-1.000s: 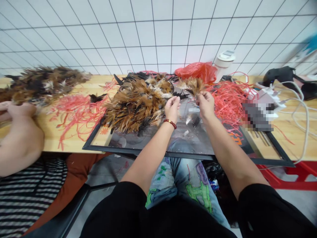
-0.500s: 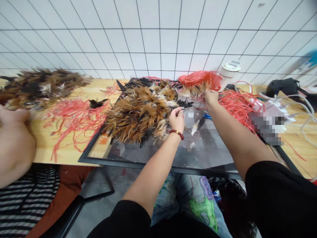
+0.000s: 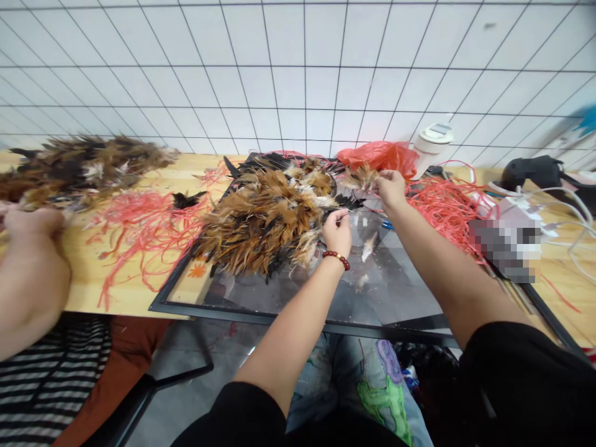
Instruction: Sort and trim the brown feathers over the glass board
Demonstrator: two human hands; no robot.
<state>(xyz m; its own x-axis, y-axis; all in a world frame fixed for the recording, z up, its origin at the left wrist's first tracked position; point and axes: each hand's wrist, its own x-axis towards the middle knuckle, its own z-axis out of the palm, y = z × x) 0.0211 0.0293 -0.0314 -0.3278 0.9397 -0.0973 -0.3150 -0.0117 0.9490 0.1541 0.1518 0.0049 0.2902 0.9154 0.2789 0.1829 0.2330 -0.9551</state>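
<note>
My left hand (image 3: 338, 231), with a beaded bracelet at the wrist, is closed in a pinch beside the right edge of a large pile of brown feathers (image 3: 265, 217). What lies between its fingertips is too small to make out. Just beyond them are black feathers (image 3: 350, 202). My right hand (image 3: 392, 188) reaches farther out, its fingers pinched at a small heap of tan feathers (image 3: 361, 176) in front of a red plastic bag (image 3: 382, 157). A loose pale feather (image 3: 369, 247) lies on the dark, black-framed panel (image 3: 298, 301) below my hands.
Red plastic strings (image 3: 442, 208) lie to the right, with a white-lidded container (image 3: 433, 143) behind. White cables (image 3: 570, 217) and a black device (image 3: 533, 174) are farther right. A co-worker's arm (image 3: 35, 273) is at left, near another feather pile (image 3: 88, 164) and pink strings (image 3: 144, 230).
My right hand has drawn slightly left along the small feather heap. My left hand stays pinched near the pile's edge. The whole view has shifted slightly, so things appear a little lower.
</note>
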